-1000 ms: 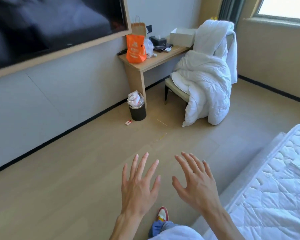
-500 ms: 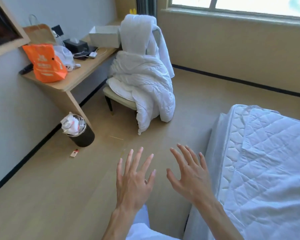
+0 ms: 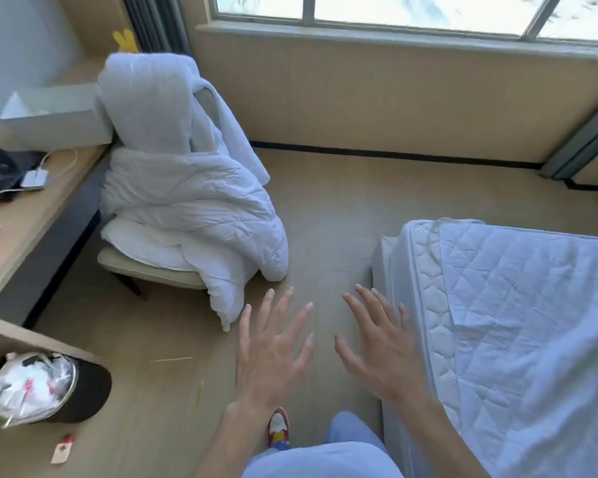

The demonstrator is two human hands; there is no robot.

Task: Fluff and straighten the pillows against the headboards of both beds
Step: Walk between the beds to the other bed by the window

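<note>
My left hand (image 3: 273,350) and my right hand (image 3: 380,346) are held out low in front of me, fingers spread, palms down, holding nothing. To their right lies the foot corner of a bed (image 3: 518,322) with a bare quilted white mattress cover. A chair (image 3: 152,270) at the left carries a heap of white duvet (image 3: 190,208) draped over its back and seat, with a flat white pillow (image 3: 135,241) under the heap. No headboard is in view.
A wooden desk (image 3: 25,219) runs along the left wall with a white box (image 3: 56,115), a charger and cable. A black waste bin (image 3: 49,388) full of rubbish stands under it. Small litter lies on the wooden floor. A window wall closes the far side.
The view has swung to the right and moved forward: the TV and orange bag left the frame, the chair and bed corner came closer. Both hands stay spread and empty.
</note>
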